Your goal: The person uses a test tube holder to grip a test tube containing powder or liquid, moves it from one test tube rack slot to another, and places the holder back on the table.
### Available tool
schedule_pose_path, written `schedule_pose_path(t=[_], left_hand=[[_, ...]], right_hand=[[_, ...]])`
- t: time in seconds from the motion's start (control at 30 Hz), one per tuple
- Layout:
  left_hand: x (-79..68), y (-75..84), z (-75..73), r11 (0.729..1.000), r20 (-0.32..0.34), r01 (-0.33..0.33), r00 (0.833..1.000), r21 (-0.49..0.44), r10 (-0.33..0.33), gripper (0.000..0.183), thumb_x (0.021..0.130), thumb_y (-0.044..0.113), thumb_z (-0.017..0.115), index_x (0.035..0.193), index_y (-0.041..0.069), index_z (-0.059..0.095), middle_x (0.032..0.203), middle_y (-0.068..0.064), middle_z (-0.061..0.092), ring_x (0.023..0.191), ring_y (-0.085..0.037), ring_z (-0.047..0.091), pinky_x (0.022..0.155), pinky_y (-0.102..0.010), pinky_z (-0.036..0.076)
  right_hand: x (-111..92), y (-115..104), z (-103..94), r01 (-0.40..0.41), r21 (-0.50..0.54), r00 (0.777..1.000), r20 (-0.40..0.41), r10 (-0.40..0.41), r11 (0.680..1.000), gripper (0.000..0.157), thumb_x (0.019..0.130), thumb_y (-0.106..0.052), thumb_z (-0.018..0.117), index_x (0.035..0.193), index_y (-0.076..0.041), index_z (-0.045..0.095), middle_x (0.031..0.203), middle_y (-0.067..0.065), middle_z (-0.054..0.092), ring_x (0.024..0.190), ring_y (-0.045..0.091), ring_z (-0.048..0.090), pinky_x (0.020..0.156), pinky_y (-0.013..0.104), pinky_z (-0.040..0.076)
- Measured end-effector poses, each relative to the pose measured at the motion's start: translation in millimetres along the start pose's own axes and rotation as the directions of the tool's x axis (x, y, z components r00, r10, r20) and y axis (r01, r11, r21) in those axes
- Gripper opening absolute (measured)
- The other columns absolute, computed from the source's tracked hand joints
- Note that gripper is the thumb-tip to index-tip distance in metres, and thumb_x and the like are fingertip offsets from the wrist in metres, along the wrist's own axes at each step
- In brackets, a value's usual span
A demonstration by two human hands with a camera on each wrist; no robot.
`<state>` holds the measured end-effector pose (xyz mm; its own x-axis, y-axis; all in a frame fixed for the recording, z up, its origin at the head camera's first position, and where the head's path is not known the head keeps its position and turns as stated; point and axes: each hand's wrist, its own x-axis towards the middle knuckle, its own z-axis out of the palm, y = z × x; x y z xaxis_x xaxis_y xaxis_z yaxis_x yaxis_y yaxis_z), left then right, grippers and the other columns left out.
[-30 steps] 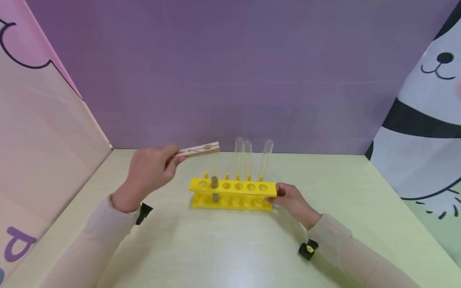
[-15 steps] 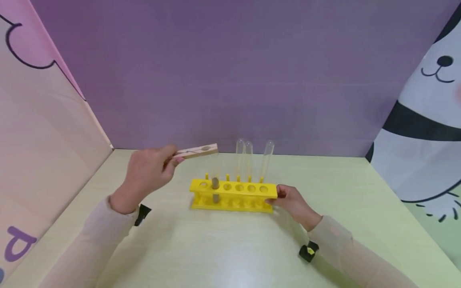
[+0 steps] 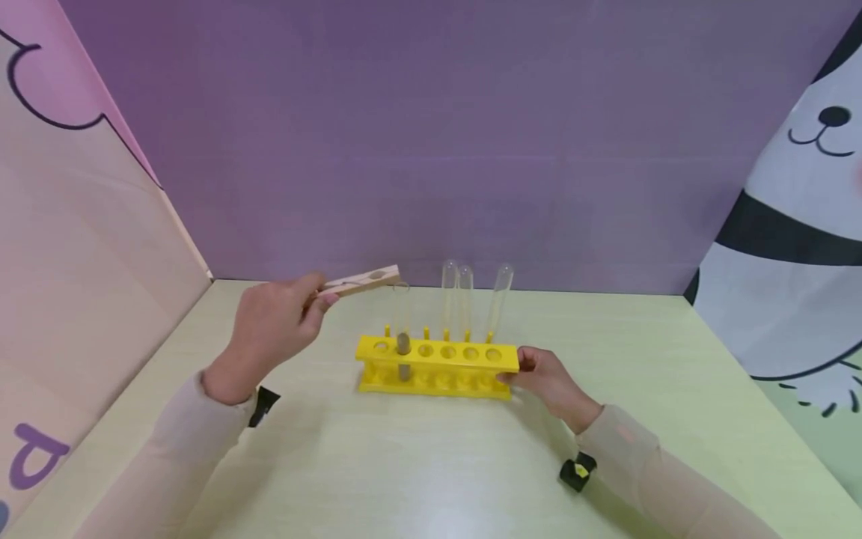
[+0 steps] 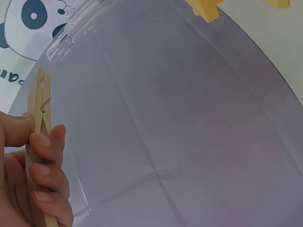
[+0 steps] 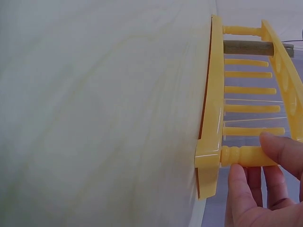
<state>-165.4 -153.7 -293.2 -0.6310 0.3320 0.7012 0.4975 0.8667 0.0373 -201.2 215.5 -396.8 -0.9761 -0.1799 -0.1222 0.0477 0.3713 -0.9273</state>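
My left hand (image 3: 272, 326) grips a wooden test tube clamp (image 3: 360, 282), thumb on one side and curled fingers on the other in the left wrist view. The clamp's tip is beside the rim of a glass test tube (image 3: 403, 343) with grey-brown contents, which stands upright in the second hole from the left of a yellow test tube rack (image 3: 438, 361). Beneath the rack's top bar, my right hand (image 3: 548, 380) holds the right end post (image 5: 248, 156) between thumb and fingers. Whether the clamp touches the tube I cannot tell.
Three clear tubes, among them the rightmost tube (image 3: 501, 299), sit upside down on pegs behind the rack. The pale table (image 3: 431, 464) ends at a purple back wall (image 3: 431, 150). Printed panels flank both sides; a panda is on the right one (image 3: 795, 224).
My left hand has drawn the clamp slightly left, off the top of the tube, so the rim now shows. The right hand and rack stay in place.
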Motion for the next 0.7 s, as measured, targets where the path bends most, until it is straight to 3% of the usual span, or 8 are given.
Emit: schedule_pose_path(t=[0.23,0.57,0.7], left_hand=[[-2.9,-1.7,1.7,0.999,0.039,0.052,0.998,0.008,-0.052,0.015,0.089,0.019,0.061,0.079,0.008,0.057,0.046,0.005,0.030,0.039,-0.010,0.023,0.038,-0.025,0.020],[-8.5,-6.7,9.1,0.996,0.023,0.094,0.995,0.002,-0.094,0.018,0.089,0.020,0.062,0.080,0.007,0.055,0.048,0.003,0.038,0.039,-0.011,0.028,0.038,-0.026,0.023],[-10.6,-8.5,13.6,0.992,0.025,0.129,0.991,-0.016,-0.129,0.016,0.089,0.020,0.061,0.088,0.004,0.059,0.051,0.001,0.043,0.041,-0.012,0.030,0.039,-0.027,0.024]], right_hand=[[0.9,0.1,0.3,0.003,-0.003,1.000,-0.004,-0.003,1.000,0.019,0.080,0.000,0.072,0.090,0.003,0.057,0.100,0.007,0.066,0.080,0.018,0.052,0.072,0.028,0.049],[-1.8,-1.1,0.4,0.010,0.005,1.000,0.003,-0.010,1.000,0.019,0.080,-0.001,0.072,0.091,0.003,0.057,0.102,0.008,0.066,0.080,0.017,0.052,0.072,0.028,0.049],[-1.7,-1.3,0.0,0.016,0.005,1.000,0.006,-0.016,1.000,0.018,0.081,-0.001,0.071,0.091,0.003,0.057,0.102,0.008,0.066,0.081,0.017,0.052,0.072,0.028,0.049]])
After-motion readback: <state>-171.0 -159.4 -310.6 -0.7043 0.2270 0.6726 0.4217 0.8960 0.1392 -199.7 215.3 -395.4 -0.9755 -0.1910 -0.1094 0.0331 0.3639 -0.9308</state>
